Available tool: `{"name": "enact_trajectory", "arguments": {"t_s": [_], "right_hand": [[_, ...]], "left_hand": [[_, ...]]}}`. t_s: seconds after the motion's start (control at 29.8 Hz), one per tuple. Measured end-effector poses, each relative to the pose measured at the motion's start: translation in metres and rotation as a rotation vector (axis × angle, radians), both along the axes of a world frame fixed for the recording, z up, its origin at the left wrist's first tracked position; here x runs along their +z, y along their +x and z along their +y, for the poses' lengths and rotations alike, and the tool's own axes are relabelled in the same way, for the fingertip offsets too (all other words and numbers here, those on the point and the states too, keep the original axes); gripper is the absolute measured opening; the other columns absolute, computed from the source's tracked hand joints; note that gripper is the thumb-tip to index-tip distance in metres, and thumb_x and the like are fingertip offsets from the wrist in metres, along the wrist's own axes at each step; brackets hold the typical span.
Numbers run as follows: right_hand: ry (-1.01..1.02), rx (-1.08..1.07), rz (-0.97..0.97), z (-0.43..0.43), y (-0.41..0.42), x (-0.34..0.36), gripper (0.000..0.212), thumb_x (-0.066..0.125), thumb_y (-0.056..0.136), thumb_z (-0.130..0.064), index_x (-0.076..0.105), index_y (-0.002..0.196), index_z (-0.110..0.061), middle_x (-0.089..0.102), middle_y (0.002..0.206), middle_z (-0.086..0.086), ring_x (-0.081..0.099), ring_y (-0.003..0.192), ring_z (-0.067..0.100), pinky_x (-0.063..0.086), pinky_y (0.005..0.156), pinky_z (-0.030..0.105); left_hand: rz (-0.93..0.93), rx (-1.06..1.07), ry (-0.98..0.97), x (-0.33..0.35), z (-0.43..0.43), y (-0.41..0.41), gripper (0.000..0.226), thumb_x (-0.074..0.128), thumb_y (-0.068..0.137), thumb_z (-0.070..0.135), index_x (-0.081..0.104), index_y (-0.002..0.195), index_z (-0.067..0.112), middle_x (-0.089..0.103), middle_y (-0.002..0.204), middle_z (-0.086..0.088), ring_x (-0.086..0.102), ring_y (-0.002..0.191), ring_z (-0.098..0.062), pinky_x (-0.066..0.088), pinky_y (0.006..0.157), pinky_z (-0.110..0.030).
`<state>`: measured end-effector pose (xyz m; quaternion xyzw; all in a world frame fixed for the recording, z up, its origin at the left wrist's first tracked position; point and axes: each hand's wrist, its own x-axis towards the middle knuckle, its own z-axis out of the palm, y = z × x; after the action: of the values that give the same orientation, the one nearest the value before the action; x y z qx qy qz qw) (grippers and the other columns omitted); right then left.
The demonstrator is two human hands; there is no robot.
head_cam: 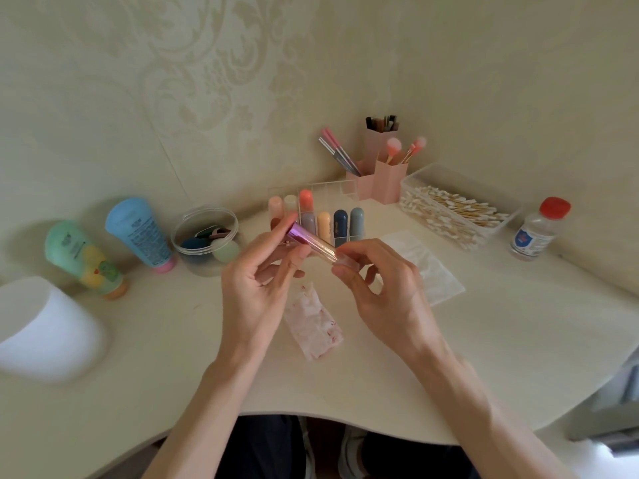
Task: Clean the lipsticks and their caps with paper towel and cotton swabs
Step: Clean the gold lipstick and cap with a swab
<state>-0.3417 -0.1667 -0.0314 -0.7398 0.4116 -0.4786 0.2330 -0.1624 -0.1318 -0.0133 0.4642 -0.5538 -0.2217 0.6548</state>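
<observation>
Pink-gold lipstick (313,242) tilted above stained, crumpled paper towel (314,324).

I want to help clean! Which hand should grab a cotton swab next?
Probably the right. The cotton swabs lie on that side, nearer the right hand, which only pinches the end of the lipstick. The left hand grips it and could hold it alone.

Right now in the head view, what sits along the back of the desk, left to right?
Green tube → blue tube → clear round tub of sponges → clear lipstick organizer → pink brush holder → clear box of cotton swabs → red-capped bottle.
</observation>
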Motion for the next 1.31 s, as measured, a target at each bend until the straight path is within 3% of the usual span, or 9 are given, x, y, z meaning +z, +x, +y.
{"name": "enact_trajectory", "arguments": {"t_s": [0.1,0.27,0.4,0.5,0.64,0.77,0.91,1.07,1.31], "right_hand": [[0.029,-0.025,0.002,-0.002,-0.003,-0.001,0.017,0.078,0.095,-0.017,0.073,0.11,-0.023,0.069,0.096,-0.015,0.064,0.086,0.011,0.049,0.071,0.021],[0.072,-0.029,-0.011,-0.001,0.002,0.002,0.017,0.078,0.095,-0.02,0.071,0.11,-0.021,0.072,0.097,-0.017,0.065,0.087,0.001,0.047,0.072,0.01],[0.215,-0.018,-0.152,-0.007,-0.004,0.001,0.027,0.077,0.096,-0.02,0.069,0.121,-0.025,0.073,0.108,-0.017,0.071,0.096,0.004,0.056,0.078,0.019],[0.193,-0.075,-0.126,-0.01,-0.008,-0.001,0.041,0.076,0.097,-0.024,0.062,0.136,-0.026,0.067,0.122,-0.013,0.069,0.101,0.001,0.057,0.077,0.02],[0.141,-0.14,-0.067,-0.011,-0.009,-0.003,0.036,0.07,0.1,-0.02,0.063,0.135,-0.025,0.062,0.121,-0.01,0.067,0.094,0.002,0.058,0.075,0.026],[0.124,-0.151,-0.022,-0.01,-0.007,-0.004,0.036,0.069,0.1,-0.02,0.063,0.136,-0.024,0.061,0.121,-0.01,0.065,0.092,0.002,0.057,0.076,0.024],[0.126,-0.16,-0.002,-0.01,-0.008,-0.005,0.036,0.068,0.1,-0.019,0.063,0.135,-0.024,0.06,0.12,-0.009,0.064,0.092,0.002,0.055,0.077,0.021],[0.14,-0.177,0.041,-0.012,-0.009,-0.006,0.036,0.068,0.1,-0.019,0.063,0.135,-0.025,0.059,0.121,-0.01,0.063,0.094,0.003,0.055,0.08,0.026],[0.149,-0.181,0.052,-0.014,-0.008,-0.009,0.032,0.065,0.101,-0.017,0.065,0.132,-0.025,0.058,0.116,-0.012,0.062,0.094,0.004,0.057,0.081,0.033]], "left_hand": [[-0.038,-0.04,0.027,0.003,-0.003,-0.002,0.049,0.073,0.092,0.019,0.062,0.139,0.021,0.074,0.124,0.012,0.075,0.107,-0.023,0.064,0.085,-0.044],[-0.091,-0.104,0.034,0.015,-0.013,-0.015,0.048,0.078,0.091,0.011,0.065,0.136,0.02,0.078,0.111,0.003,0.076,0.103,-0.018,0.061,0.092,-0.042],[-0.097,-0.209,0.047,0.031,-0.031,-0.018,0.052,0.076,0.092,0.007,0.062,0.141,0.016,0.077,0.105,-0.001,0.076,0.1,-0.019,0.061,0.092,-0.037],[-0.168,-0.129,0.028,0.052,-0.053,-0.011,0.06,0.078,0.09,0.01,0.056,0.146,0.017,0.077,0.104,-0.002,0.076,0.095,-0.015,0.058,0.092,-0.026],[-0.31,0.018,0.048,0.076,-0.083,-0.002,0.042,0.076,0.093,0.012,0.066,0.132,0.022,0.073,0.112,0.011,0.072,0.097,-0.002,0.06,0.09,-0.025],[-0.403,0.042,0.138,0.073,-0.101,0.0,0.037,0.078,0.092,0.016,0.068,0.123,0.033,0.073,0.107,0.017,0.071,0.096,0.002,0.06,0.094,-0.032],[-0.474,0.066,0.16,0.065,-0.11,0.001,0.039,0.078,0.092,0.021,0.065,0.125,0.037,0.074,0.105,0.019,0.07,0.096,0.003,0.058,0.097,-0.036],[-0.532,0.126,0.158,0.064,-0.115,0.008,0.037,0.077,0.092,0.024,0.065,0.126,0.035,0.071,0.099,0.023,0.066,0.093,0.009,0.053,0.091,-0.026],[-0.657,0.1,0.248,0.055,-0.119,0.014,0.035,0.079,0.091,0.029,0.065,0.123,0.035,0.072,0.105,0.017,0.065,0.102,0.003,0.047,0.092,-0.029]]}}
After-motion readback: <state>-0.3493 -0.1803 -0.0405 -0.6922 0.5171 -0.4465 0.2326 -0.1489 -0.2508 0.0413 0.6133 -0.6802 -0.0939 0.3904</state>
